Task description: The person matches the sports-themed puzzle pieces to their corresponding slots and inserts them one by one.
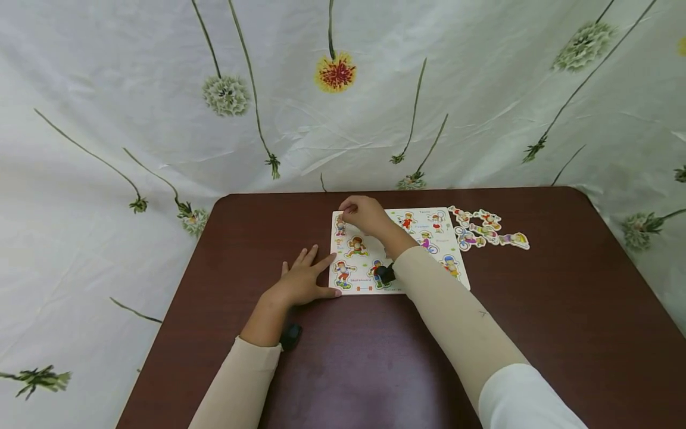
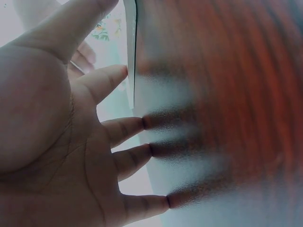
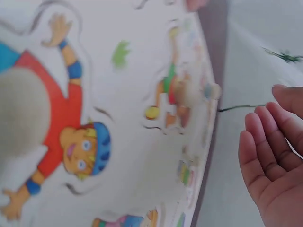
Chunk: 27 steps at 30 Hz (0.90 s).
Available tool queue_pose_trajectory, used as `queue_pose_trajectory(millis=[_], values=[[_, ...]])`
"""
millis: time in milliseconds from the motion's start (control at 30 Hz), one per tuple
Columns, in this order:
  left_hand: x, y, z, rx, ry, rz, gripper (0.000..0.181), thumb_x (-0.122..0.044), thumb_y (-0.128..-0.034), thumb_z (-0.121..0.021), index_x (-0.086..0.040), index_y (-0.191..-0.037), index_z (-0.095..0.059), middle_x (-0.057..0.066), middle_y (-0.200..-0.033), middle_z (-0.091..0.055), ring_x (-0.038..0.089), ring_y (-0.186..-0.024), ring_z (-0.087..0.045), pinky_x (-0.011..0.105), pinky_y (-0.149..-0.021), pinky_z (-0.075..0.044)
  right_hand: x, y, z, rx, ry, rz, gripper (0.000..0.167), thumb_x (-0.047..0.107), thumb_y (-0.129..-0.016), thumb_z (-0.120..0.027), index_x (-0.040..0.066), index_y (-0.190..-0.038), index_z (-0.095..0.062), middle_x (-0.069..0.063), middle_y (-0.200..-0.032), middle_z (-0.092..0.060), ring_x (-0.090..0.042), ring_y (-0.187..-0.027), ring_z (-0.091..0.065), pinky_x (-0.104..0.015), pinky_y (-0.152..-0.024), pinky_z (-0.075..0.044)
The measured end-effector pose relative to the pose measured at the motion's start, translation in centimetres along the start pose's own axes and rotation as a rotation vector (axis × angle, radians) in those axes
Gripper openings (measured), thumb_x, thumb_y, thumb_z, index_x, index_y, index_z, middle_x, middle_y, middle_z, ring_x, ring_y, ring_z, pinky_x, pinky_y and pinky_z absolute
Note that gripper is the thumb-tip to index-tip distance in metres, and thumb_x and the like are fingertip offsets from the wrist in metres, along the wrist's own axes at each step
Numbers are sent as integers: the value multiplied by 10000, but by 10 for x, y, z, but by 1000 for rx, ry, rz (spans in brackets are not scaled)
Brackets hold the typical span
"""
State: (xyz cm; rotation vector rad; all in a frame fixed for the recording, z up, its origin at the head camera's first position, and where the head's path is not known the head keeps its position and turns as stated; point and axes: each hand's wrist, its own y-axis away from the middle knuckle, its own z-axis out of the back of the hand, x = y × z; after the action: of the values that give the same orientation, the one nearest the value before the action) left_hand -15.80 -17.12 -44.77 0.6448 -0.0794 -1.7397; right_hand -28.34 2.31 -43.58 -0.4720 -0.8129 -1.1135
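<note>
A white puzzle board [image 1: 374, 248] with sports figures lies on the table. My left hand [image 1: 301, 283] is spread at its left side, thumb and index fingertip touching the edge; in the left wrist view the other fingertips rest on the tabletop. My right hand [image 1: 365, 214] is above the board's upper left corner, fingers bent, close to a small figure piece [image 1: 340, 226]. In the right wrist view the right hand [image 3: 279, 161] has loosely curled fingers, with nothing visible between them. A figure in a blue helmet [image 3: 97, 146] is near that camera, partly covered by a blurred round knob [image 3: 21, 113].
Several loose figure pieces [image 1: 485, 229] lie together right of the board, some touching its edge. The dark brown table [image 1: 563, 310] ends at the back against a flower-printed white cloth [image 1: 482, 89]. My right forearm crosses over part of the board.
</note>
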Motion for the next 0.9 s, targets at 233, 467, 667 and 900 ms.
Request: queue_pose_trajectory(millis=[233,467,667,900], values=[[0,0,-1,-2,8,4,904,-584,-878,-713,-344,-1615,-248,147,-1718,-22,393,-1588,4,766,-1173,-20,-7,20,28,-94,-190,-13,292,307,-1009,-641,156,-1257,-677,-47,-1182,-692,-247,-1085,-653,-407,-925,-548],[1,0,-2,-8,16,-1,906,-577,-879,-716,-346,-1616,-242,144,-1719,-17,392,-1588,15,765,-1172,-6,-29,42,61,-208,-265,-37,363,332,-1003,-648,144,-1313,-656,-62,-1229,-663,-228,-1121,-624,-414,-972,-517],[1,2,-2,-5,26,-5,904,-565,-883,-718,-338,-1618,-242,147,-1718,-15,394,-1588,16,765,-1171,-1,-52,68,91,-293,-284,-57,374,345,-1000,-651,126,-1303,-656,-92,-1253,-654,-234,-1134,-619,-421,-983,-507],[2,1,-2,-6,28,-8,906,-565,-881,-720,-335,-1617,-246,153,-1717,-18,400,-1587,13,767,-1170,-2,-81,96,122,-355,-235,-140,481,422,-997,-629,100,-1355,-621,-39,-1214,-635,-168,-1113,-596,-374,-980,-502]])
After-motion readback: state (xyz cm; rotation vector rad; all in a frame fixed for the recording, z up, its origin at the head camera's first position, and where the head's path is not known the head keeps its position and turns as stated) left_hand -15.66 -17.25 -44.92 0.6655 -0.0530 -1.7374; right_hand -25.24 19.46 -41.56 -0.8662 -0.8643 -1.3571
